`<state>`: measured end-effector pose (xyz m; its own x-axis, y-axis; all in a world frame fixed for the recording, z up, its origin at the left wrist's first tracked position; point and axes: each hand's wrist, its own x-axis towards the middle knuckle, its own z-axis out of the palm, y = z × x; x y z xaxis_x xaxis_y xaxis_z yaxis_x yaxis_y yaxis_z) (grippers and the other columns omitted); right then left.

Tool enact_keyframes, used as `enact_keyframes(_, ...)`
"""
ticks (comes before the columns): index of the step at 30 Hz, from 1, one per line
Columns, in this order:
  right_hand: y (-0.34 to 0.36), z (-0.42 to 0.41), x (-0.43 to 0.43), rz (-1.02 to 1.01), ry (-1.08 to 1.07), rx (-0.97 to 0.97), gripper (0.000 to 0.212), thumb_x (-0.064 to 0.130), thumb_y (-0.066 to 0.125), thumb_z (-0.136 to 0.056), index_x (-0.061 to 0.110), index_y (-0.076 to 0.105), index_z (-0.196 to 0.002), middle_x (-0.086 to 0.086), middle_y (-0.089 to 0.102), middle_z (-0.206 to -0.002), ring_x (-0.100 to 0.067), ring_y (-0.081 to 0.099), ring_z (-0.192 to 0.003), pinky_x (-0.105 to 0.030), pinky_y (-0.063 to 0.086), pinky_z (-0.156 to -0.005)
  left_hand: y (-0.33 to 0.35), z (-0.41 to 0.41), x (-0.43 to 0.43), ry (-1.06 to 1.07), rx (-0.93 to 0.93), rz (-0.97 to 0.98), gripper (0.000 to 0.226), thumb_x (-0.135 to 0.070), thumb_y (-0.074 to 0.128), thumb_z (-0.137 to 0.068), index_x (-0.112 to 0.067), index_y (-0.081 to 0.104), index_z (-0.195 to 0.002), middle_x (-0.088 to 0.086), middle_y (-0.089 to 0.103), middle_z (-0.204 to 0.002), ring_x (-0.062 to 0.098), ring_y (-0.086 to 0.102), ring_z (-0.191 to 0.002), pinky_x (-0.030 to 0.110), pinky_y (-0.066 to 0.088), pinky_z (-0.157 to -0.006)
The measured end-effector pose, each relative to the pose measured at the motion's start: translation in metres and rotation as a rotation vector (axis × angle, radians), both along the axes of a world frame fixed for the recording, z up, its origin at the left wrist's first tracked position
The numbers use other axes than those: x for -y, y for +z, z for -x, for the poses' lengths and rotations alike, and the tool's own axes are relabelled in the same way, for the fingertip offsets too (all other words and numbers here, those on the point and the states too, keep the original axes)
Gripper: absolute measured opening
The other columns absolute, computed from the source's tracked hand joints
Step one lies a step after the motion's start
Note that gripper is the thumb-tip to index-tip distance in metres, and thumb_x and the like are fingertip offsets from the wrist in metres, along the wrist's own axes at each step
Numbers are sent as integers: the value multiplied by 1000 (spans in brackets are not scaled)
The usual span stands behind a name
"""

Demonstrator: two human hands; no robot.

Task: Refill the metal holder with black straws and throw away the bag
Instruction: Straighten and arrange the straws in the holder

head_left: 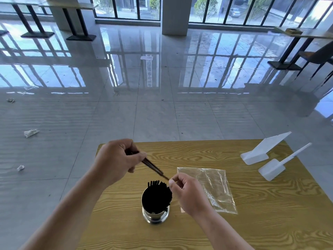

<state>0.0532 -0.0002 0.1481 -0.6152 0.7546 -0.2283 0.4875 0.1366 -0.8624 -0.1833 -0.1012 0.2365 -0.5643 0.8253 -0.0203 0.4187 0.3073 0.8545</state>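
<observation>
A shiny metal holder [156, 215] stands on the wooden table [252, 231], packed with black straws [158, 192] that fan toward the right. My left hand [117, 159] grips a small bundle of black straws [153, 167] that slants down to the right above the holder. My right hand [187, 192] pinches the lower tip of that bundle, just right of the holder's rim. A clear plastic bag [214, 186] lies flat on the table behind my right hand.
Two white plastic sign stands [259, 152] [275, 168] sit at the table's far right. Crumpled paper scraps [30, 132] lie on the glossy tiled floor to the left. Other tables and a chair [317, 56] stand far off by the windows.
</observation>
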Motion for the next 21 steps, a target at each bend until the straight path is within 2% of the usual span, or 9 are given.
enact_keyframes(2, 5, 1, 1, 95, -39, -92, 29, 36, 64, -101, 36, 69, -72, 11, 57, -55, -6, 44, -48, -25, 39, -48, 6, 1, -1, 71, 126, -139, 21, -28, 89, -82, -19, 73, -71, 5, 70, -58, 19, 67, -49, 38, 63, -57)
enact_keyframes(4, 13, 3, 0, 186, -62, -161, 25, 48, 65, -92, 28, 74, -80, 5, 62, -60, -11, 47, -51, -24, 40, -48, 8, -1, -2, 128, 356, -240, 23, -34, 89, -75, -16, 76, -73, 5, 70, -62, 15, 64, -51, 31, 62, -55)
enact_keyframes(6, 21, 7, -3, 333, -27, -246, 45, 60, 67, -84, 19, 75, -102, -2, 69, -71, -13, 51, -54, -23, 42, -48, 3, -4, -1, 140, 590, -260, 27, -40, 90, -64, -17, 79, -73, 6, 71, -67, 14, 64, -53, 26, 61, -56)
enact_keyframes(9, 32, 13, -9, 691, -21, -498, 64, 63, 75, -86, 20, 65, -132, -9, 71, -86, -17, 57, -60, -28, 46, -50, -17, -12, 4, 103, 781, -136, 26, -38, 91, -61, -17, 82, -74, 9, 72, -74, 13, 65, -56, 25, 60, -58)
enact_keyframes(11, 42, 16, -13, 774, -108, -576, 55, 58, 75, -90, 18, 71, -129, -12, 70, -86, -20, 60, -62, -31, 49, -53, -34, -18, 8, 81, 856, -45, 21, -34, 90, -64, -17, 82, -75, 10, 72, -75, 14, 66, -58, 26, 61, -59)
enact_keyframes(13, 48, 18, -16, 648, -166, -510, 38, 46, 66, -101, 11, 81, -105, -15, 71, -80, -22, 62, -62, -34, 53, -55, -51, -26, 12, 46, 909, 12, 18, -31, 89, -69, -17, 81, -77, 12, 72, -78, 15, 66, -60, 27, 61, -61)
enact_keyframes(15, 52, 19, -18, 421, -153, -392, 41, 35, 58, -108, 7, 80, -86, -15, 72, -73, -26, 62, -59, -36, 53, -54, -68, -32, 15, 30, 836, 96, 22, -32, 89, -75, -13, 79, -84, 11, 74, -82, 14, 67, -62, 28, 61, -62)
enact_keyframes(19, 44, 17, -15, -79, -16, -119, 45, 35, 55, -107, 15, 73, -72, -7, 68, -60, -12, 53, -48, -31, 42, -48, -98, -35, 27, 103, 263, 326, 12, -30, 80, -89, -23, 72, -94, -2, 74, -78, 7, 65, -58, 27, 58, -54)
enact_keyframes(21, 31, 18, -6, -156, 87, -21, 47, 42, 55, -106, 12, 67, -71, -1, 60, -56, -9, 46, -47, -33, 38, -51, -102, -36, 32, 43, 86, 416, 5, -34, 75, -86, -32, 70, -87, -9, 74, -73, 3, 62, -54, 28, 57, -52)
